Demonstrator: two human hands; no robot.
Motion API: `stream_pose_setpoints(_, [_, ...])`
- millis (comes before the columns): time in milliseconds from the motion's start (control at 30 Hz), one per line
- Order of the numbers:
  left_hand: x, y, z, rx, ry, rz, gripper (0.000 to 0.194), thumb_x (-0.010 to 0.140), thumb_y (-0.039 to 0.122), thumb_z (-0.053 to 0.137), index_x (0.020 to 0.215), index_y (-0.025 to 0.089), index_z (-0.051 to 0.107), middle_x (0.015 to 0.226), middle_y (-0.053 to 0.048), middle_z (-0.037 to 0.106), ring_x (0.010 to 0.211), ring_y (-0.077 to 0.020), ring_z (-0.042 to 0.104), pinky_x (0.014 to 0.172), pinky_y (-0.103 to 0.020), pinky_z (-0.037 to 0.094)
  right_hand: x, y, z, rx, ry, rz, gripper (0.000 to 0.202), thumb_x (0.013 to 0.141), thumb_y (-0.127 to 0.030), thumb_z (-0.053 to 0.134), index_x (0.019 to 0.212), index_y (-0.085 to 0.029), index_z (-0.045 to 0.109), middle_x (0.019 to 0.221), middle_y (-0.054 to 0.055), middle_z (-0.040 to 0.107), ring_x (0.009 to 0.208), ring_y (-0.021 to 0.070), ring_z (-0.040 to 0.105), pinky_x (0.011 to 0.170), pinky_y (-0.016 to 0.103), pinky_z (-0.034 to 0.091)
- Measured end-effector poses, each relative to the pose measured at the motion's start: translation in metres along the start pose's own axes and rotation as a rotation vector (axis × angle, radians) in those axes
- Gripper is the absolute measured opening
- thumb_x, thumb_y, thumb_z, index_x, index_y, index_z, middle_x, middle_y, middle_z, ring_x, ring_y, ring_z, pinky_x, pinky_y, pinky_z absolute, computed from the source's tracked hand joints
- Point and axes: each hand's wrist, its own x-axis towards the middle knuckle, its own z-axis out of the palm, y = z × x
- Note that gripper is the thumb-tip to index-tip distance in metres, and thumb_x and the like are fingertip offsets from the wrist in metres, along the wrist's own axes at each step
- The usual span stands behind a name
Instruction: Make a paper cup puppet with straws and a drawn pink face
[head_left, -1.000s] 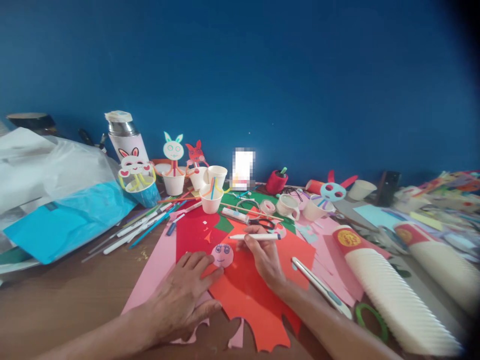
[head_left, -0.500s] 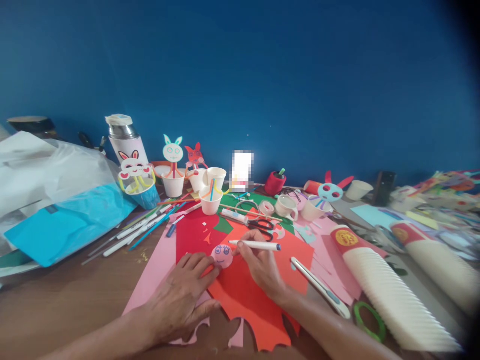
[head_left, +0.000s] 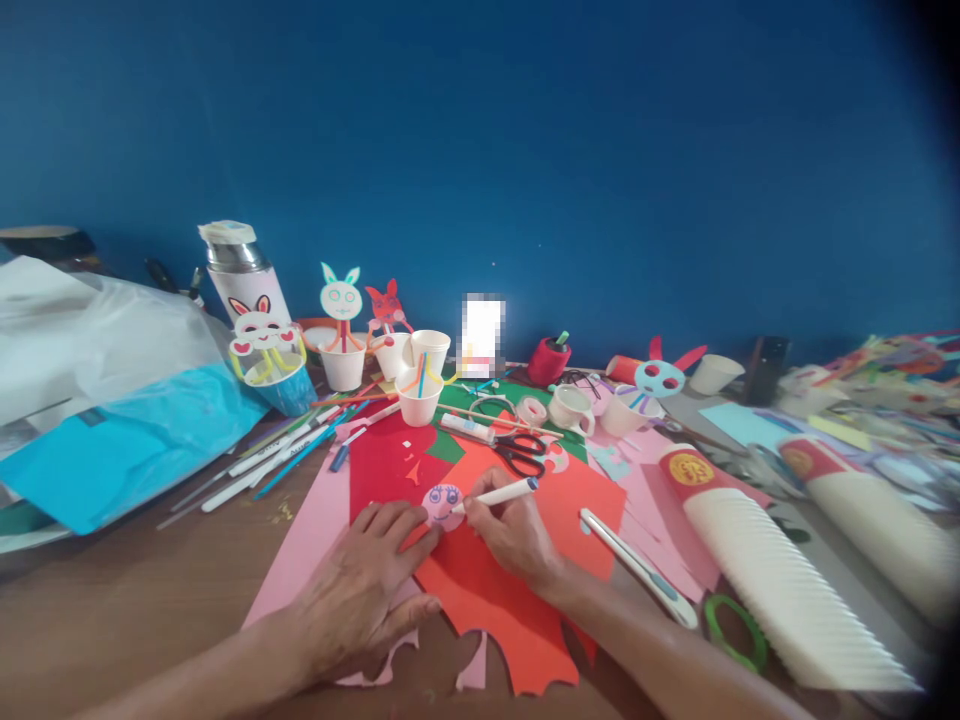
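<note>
A small pink paper circle point(head_left: 441, 505) with a drawn blue face, eyes with lashes and a curved mouth, lies on red and orange sheets. My left hand point(head_left: 375, 570) rests flat with fingers stretched out, its fingertips at the circle's left edge. In my right hand point(head_left: 514, 530) is a white marker point(head_left: 499, 493) with a blue end, gripped between thumb and fingers, its tip down at the right side of the face near the mouth. Under the right hand spreads an orange foam sheet point(head_left: 480, 590) with scalloped cut-outs along its near edge.
Black scissors point(head_left: 521, 455), a glue stick point(head_left: 465, 428) and a roll of tape point(head_left: 532, 411) lie beyond the hands. A utility knife point(head_left: 637, 570), green tape point(head_left: 735, 632) and stacked paper cups point(head_left: 787, 580) are on the right. Several cup figures stand behind; markers point(head_left: 274, 455) lie left.
The marker's tip has come down from beside the eye to near the mouth, and the marker now tilts more. My left hand stays in place. The view has shifted slightly.
</note>
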Motion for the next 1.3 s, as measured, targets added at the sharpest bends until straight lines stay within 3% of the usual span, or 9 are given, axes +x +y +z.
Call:
stream_pose_setpoints(400, [0.0007, 0.0025, -0.0027, -0.032, 0.000, -0.012, 0.053, 0.092, 0.056, 0.039, 0.125, 0.018, 0.054, 0.121, -0.012, 0.055, 0.108, -0.0303, 0.045, 0.091, -0.047, 0.035, 0.0003, -0.0019, 0.0004, -0.111, 0.046, -0.089, 0.010, 0.079, -0.022, 0.053, 0.071, -0.021, 0.048, 0.057, -0.005, 0.048, 0.050, 0.0104, 0.042, 0.047, 0.021, 0.031])
stream_pose_setpoints(1300, [0.0008, 0.0019, 0.0001, -0.049, -0.018, -0.036, 0.055, 0.090, 0.059, 0.039, 0.123, 0.019, 0.055, 0.119, -0.012, 0.055, 0.105, -0.0313, 0.046, 0.090, -0.048, 0.036, -0.0028, -0.0057, -0.0012, -0.218, -0.013, -0.136, 0.009, 0.081, -0.022, 0.051, 0.074, -0.022, 0.047, 0.059, -0.005, 0.051, 0.050, 0.0115, 0.047, 0.049, 0.022, 0.034])
